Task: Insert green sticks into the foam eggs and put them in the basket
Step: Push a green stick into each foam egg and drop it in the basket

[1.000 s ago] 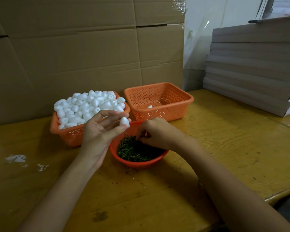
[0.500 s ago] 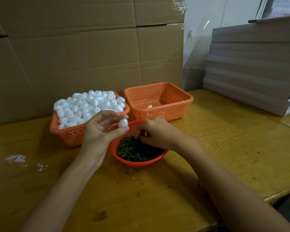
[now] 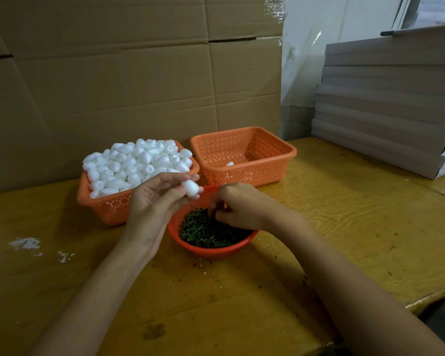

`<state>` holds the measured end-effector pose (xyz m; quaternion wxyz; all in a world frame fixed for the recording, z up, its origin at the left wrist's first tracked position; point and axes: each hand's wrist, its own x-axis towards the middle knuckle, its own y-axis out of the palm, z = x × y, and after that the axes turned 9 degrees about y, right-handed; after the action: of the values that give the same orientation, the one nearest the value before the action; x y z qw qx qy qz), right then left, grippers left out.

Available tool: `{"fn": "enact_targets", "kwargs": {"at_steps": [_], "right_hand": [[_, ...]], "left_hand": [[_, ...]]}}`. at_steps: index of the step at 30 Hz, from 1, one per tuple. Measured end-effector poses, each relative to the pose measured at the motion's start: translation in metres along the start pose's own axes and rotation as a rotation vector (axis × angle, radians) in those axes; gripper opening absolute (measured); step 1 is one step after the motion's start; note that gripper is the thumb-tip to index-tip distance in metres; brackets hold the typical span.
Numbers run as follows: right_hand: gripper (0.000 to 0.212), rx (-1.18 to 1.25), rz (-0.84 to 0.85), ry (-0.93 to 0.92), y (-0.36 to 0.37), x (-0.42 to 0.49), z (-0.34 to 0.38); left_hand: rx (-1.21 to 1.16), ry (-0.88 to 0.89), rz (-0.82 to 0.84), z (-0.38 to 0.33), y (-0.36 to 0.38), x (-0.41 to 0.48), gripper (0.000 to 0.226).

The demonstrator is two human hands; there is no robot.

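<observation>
My left hand [image 3: 154,204] pinches one white foam egg [image 3: 190,187] between thumb and fingertips, just above the left rim of the round orange bowl [image 3: 211,250]. The bowl holds a heap of short green sticks [image 3: 203,231]. My right hand [image 3: 238,205] reaches into the bowl with curled fingers that pinch at the sticks; what it grips is hidden. Behind on the left stands an orange basket [image 3: 108,206] heaped with foam eggs [image 3: 136,163]. The orange basket on the right [image 3: 265,165] holds one egg [image 3: 229,164].
A wall of cardboard boxes [image 3: 129,78] stands close behind the baskets. A stack of flat grey boards [image 3: 385,104] fills the right back corner. White foam crumbs [image 3: 26,244] lie on the wooden table [image 3: 344,227] at the left. The table edge runs along the right front.
My left hand has turned the foam egg a little and brought it slightly down toward the bowl. My right hand keeps picking among the green sticks in much the same place.
</observation>
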<state>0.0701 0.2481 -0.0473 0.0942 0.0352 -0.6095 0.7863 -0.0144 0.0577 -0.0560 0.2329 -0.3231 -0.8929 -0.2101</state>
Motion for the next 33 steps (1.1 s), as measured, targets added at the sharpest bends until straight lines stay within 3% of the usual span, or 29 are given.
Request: {"fn": "enact_targets", "kwargs": {"at_steps": [7,11,23,33], "right_hand": [[0.019,0.001,0.034,0.007,-0.0025,-0.0006,0.0009],[0.018,0.012,0.042,0.004,-0.0041,-0.0006,0.0002],[0.026,-0.057,0.029,0.022,-0.0022,0.0038,-0.0007],[0.007,0.199,-0.126,-0.034,-0.0059,0.0006,0.0005]], "left_hand": [[-0.03,-0.009,-0.018,0.0009,-0.0026,0.0006,0.014],[-0.016,-0.002,-0.007,0.0007,-0.0024,0.0005,0.025],[-0.003,-0.004,0.011,0.0022,-0.003,0.0006,0.027],[-0.03,-0.031,-0.051,0.0045,-0.0032,0.002,0.03]]}}
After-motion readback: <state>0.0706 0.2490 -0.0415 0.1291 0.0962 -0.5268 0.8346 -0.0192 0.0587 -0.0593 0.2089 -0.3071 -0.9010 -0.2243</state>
